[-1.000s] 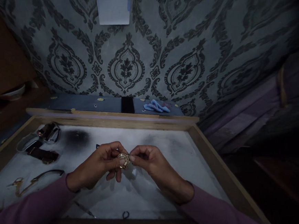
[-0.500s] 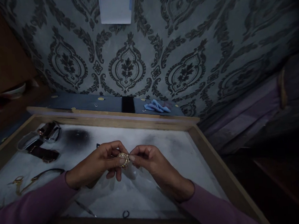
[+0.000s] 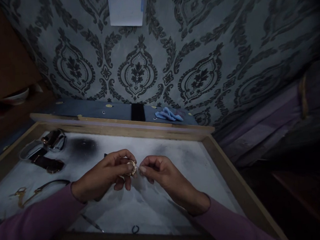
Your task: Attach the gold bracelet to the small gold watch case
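Note:
Above the middle of a white-lined tray, my left hand [image 3: 115, 171] grips a round gold watch case [image 3: 132, 168] between thumb and fingers, with no strap visible on it. The thumb covers part of its face. My right hand [image 3: 160, 171] is closed in a pinch just off the case's right edge, where the crown sits. A thin, light bit shows between the case and these fingertips, too small to name. Below the hands lie a slim pointed tool [image 3: 92, 223] and a small dark open ring [image 3: 135, 229]. A dark object behind my left hand is mostly hidden.
Wooden sides [image 3: 231, 181] frame the tray. At its left lie watches with dark straps [image 3: 48, 162], a clear round dish [image 3: 26, 149] and a gold-buckled strap [image 3: 20, 195]. Beyond the back edge are a black flat object [image 3: 137, 111] and a blue cloth [image 3: 169, 114].
My right fingertips have drawn slightly right, away from the watch case, and a small gap shows between them. The case has turned a little in my left hand.

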Action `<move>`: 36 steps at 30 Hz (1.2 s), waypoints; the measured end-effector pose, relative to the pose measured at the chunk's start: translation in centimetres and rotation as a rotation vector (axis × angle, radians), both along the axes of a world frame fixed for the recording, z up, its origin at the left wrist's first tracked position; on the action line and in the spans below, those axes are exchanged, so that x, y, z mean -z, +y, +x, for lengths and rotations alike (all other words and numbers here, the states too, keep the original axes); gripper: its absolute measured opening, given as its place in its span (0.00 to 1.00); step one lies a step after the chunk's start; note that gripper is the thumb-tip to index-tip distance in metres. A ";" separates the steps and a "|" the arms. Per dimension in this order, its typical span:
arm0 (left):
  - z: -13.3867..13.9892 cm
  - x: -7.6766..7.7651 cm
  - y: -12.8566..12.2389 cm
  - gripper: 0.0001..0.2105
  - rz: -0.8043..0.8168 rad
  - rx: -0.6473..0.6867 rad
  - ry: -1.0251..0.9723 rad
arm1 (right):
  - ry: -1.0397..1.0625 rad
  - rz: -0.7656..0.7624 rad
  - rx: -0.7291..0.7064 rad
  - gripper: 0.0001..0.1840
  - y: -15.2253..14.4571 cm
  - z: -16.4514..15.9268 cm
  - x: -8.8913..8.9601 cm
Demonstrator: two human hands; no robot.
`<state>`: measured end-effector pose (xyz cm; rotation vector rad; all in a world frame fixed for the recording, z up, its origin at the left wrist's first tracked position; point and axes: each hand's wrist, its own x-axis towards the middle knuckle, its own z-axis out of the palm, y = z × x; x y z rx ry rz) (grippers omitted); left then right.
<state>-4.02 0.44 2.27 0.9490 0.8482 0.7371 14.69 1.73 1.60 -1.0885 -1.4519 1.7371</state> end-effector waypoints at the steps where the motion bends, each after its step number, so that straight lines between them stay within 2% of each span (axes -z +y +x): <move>1: 0.0 -0.1 0.0 0.09 -0.037 -0.029 -0.006 | 0.007 -0.004 0.003 0.17 0.0 0.0 0.0; 4: 0.1 -0.1 -0.1 0.09 -0.055 -0.053 0.016 | 0.047 -0.019 0.003 0.18 0.0 -0.1 0.0; 9: 0.3 0.4 -0.3 0.09 0.095 -0.019 0.100 | 0.075 -0.030 0.006 0.19 0.2 -0.2 0.2; 15: 0.4 0.4 -0.2 0.12 0.194 -0.016 0.174 | 0.062 -0.049 -0.001 0.17 0.0 -0.3 0.2; 20: 0.1 0.7 -0.2 0.09 0.282 0.002 0.211 | 0.042 -0.040 0.009 0.15 -0.1 -0.4 0.0; 31: -0.2 0.3 -0.2 0.09 0.334 0.078 0.267 | 0.022 -0.038 -0.017 0.14 -0.2 -0.4 0.1; 36: -0.3 -0.1 -0.3 0.10 0.381 0.111 0.265 | 0.029 -0.095 -0.054 0.15 0.0 -0.3 0.0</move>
